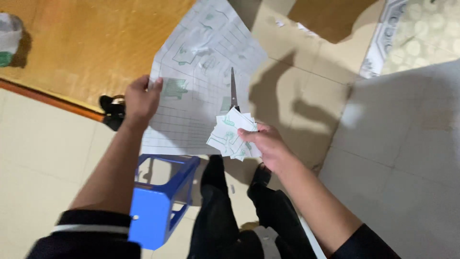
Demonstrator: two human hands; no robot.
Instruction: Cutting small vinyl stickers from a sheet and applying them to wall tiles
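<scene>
Above tiled floor (393,144), beside blue stool (158,201): left hand (140,98) pinching sheet (201,72) edge, right hand (266,144) clutching cut cards (230,136) plus closed scissors (234,91). Seemingly between cuts; next needing scissors reopened against sheet.

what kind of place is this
Probably a room in a home: pale tiled floor, a wooden floor section, a blue plastic stool. Someone is cutting a printed sheet by hand.

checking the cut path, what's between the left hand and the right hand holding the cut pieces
In the head view, the large printed sheet spans from the left hand toward the right hand, with the scissors pointing up over it.
</scene>
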